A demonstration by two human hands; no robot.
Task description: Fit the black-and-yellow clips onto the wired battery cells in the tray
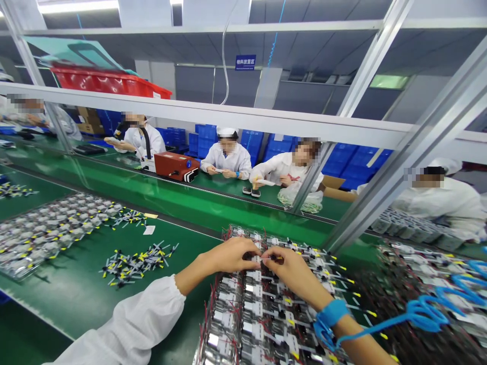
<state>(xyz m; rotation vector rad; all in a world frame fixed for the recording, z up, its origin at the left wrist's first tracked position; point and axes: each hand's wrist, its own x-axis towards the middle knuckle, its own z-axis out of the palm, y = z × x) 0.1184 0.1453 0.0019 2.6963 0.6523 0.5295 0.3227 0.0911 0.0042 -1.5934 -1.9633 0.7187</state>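
Observation:
My left hand [236, 255] reaches over a tray of small electronic assemblies [254, 306], its thumb and fingers pinched close together. Facing it, my right hand [291, 268] is also pinched, and the fingertips of both hands nearly meet. Whatever lies between them is too small to make out. The assemblies stand in rows, with white blocks, thin red wires and grey stems with yellow tips. A blue band [335, 313] with a coiled blue cord [422, 312] circles my right wrist.
A loose pile of yellow-tipped parts [137, 263] lies on the green bench [76, 299], left of my hands. Another filled tray [49, 230] is farther left. A slanted metal post [365, 203] rises at the right. Co-workers sit across the line, beyond the green barrier [213, 213].

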